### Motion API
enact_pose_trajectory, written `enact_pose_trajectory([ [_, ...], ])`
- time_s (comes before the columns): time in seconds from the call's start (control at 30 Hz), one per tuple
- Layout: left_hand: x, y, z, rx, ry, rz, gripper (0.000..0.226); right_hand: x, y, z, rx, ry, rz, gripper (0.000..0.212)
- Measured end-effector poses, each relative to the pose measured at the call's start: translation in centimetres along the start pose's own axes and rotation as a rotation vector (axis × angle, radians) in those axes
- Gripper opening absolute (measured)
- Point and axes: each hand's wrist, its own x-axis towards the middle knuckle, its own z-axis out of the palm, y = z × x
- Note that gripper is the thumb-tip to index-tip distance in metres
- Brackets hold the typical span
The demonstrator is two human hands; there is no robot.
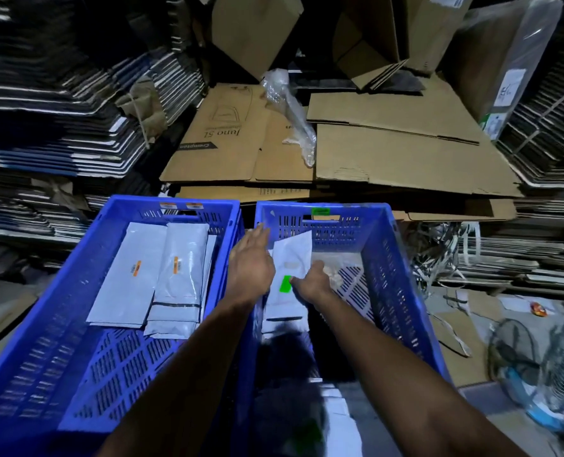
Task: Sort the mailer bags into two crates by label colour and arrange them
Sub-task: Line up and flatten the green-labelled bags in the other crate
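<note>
We see the green-labelled mailer [289, 258] in the right crate [402, 258]; our right hand [313, 282] pinches its edge, our left hand [251, 265] lies flat, fingers straight, on it

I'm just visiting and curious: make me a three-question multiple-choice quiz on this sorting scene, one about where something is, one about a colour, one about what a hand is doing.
1. Where do the mailer bags with orange labels lie?
A. in the left crate
B. on the flattened cardboard
C. in the right crate

2. What colour is the label on the mailer bag under the hands?
A. red
B. green
C. yellow

3. What is the right hand doing?
A. hanging idle outside the crates
B. gripping a crate rim
C. holding the green-label bag

Answers:
1 A: both orange-label bags lie flat in the left crate.
2 B: the green label shows between the hands, in the right crate.
3 C: the right hand holds the green-label bag; the left hand lies flat beside it.
</note>
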Motion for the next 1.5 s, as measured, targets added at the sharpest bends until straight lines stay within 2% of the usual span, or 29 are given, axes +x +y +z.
enact_pose_trajectory([
  [0.1,0.0,-0.1,0.1,-0.003,0.058,-0.026,0.057,1.4,1.1,0.3,-0.285,-0.058,-0.063,0.078],
  [0.17,-0.1,0.0,0.3,0.003,0.085,-0.019,0.055,1.8,2.0,0.4,-0.374,-0.009,-0.122,0.079],
  [0.3,0.1,0.1,0.5,0.007,0.113,-0.017,0.053,1.8,2.7,1.9,-0.552,0.003,-0.381,0.070],
  [0.43,-0.1,0.3,0.5,-0.008,0.121,-0.057,0.052,2.3,1.3,4.3,-0.684,-0.021,-0.395,0.063],
  [0.57,-0.1,-0.2,0.9,-0.026,0.136,-0.021,0.051,3.2,1.8,6.0,-0.793,-0.025,-0.401,0.064],
  [0.7,-0.3,-0.6,1.4,-0.059,0.202,0.023,0.048,3.1,2.4,6.6,-0.845,0.063,-0.462,0.073],
  [0.8,-0.4,-0.8,1.5,-0.068,0.225,0.044,0.050,3.3,2.2,6.9,-0.836,0.052,-0.402,0.087],
  [0.9,-0.4,-0.6,1.3,-0.071,0.206,0.036,0.051,3.8,2.0,6.9,-0.794,-0.034,-0.318,0.077],
  [0.97,-0.5,-0.4,1.1,-0.068,0.205,0.036,0.051,4.1,1.8,6.6,-0.782,-0.060,-0.298,0.078],
  [1.1,-0.5,-0.1,0.9,-0.064,0.200,0.026,0.055,4.8,1.1,5.9,-0.799,-0.008,-0.446,0.070],
  [1.17,-0.6,0.0,0.8,-0.058,0.179,0.024,0.060,5.2,1.2,6.0,-0.797,-0.034,-0.493,0.070],
  [1.23,-0.7,-0.1,0.7,-0.056,0.169,0.029,0.055,5.3,1.8,6.6,-0.746,-0.069,-0.456,0.070],
  [1.5,-0.8,0.2,0.6,-0.072,0.163,0.011,0.053,5.5,2.6,8.2,-0.693,-0.035,-0.344,0.075],
])
